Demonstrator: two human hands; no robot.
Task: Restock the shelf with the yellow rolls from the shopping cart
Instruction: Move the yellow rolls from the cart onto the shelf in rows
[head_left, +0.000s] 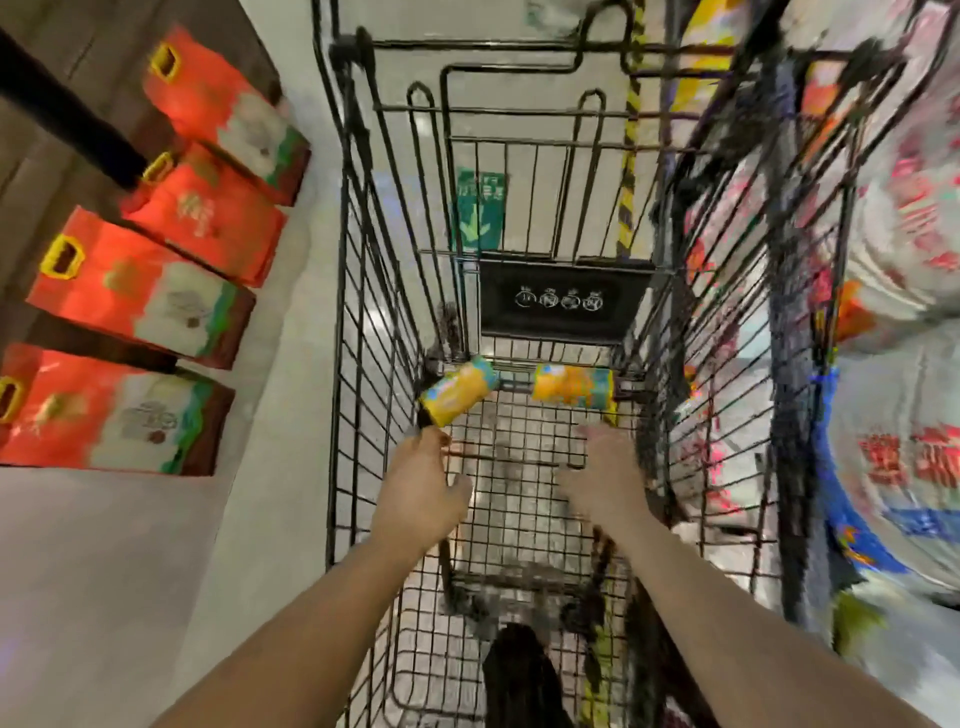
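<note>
Two yellow rolls with teal ends (print too blurred to read) lie at the far end of the cart (363, 312) floor, the left roll (457, 391) tilted and the right roll (571, 387) crosswise. The left grip (421, 488) reaches the left roll's near end, thumb apart; whether it has hold I cannot tell. The right grip (608, 467), motion-blurred, is spread open just short of the right roll, holding nothing.

Two yellow rolls (460, 391) — in cart (363, 312)
</note>
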